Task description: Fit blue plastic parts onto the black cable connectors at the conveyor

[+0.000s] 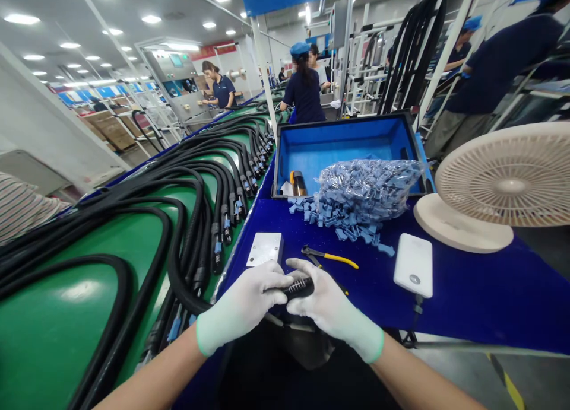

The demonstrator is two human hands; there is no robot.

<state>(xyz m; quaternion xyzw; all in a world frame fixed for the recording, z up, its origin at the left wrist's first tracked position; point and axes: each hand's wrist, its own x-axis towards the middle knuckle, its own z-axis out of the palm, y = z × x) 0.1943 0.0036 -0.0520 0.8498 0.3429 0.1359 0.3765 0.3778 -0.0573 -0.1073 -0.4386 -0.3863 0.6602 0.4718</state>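
Note:
Both my hands wear white gloves with pale green cuffs and meet at the near edge of the blue table (472, 291). Between them is the black end fitting (299, 288) of a hose, with light ridges along its side. My left hand (253, 297) closes round it from the left, and my right hand (323, 297) grips its right end. The fingers hide part of the fitting. Just beyond my left hand sits a white block (265, 248) with small holes. Yellow-handled pliers (333, 258) lie just past my right hand.
Several black hoses (178, 220) with blue-clipped ends cover the green conveyor (75, 291) at left. Behind the hands stand a plastic bag of blue clips (369, 184) and a blue crate (285, 155). A white power bank (414, 261) and fan (510, 184) are at right. Co-workers (307, 89) stand beyond.

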